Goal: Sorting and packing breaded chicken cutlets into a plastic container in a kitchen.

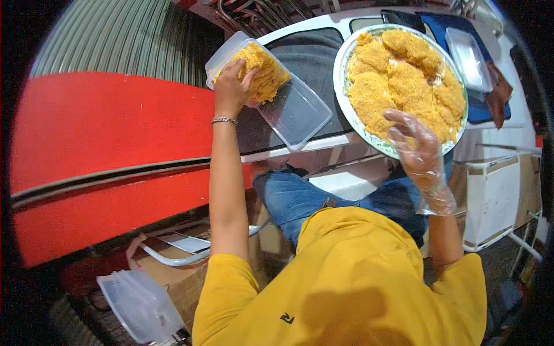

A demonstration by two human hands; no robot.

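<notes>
My left hand point(233, 86) is bare, with a bracelet at the wrist. Its fingers and thumb are spread against a heap of yellow-orange crumbs point(265, 80) in a clear plastic container point(233, 41). A clear rectangular plastic lid or tray point(298, 116) lies beside the heap, towards me. On the right is a large round tray point(342, 82) with a green-patterned rim, piled with crumb-coated pieces of food point(409, 82). Over its near edge hovers my right hand point(413, 145) in a clear plastic glove, fingers curved and apart, no object visible in them.
The containers rest on a white-framed table with a dark top point(309, 56). Another clear plastic container point(469, 60) lies on blue cloth point(502, 113) beyond the tray. A red wall panel point(112, 134) stands left. A white-framed chair point(491, 201) is at right.
</notes>
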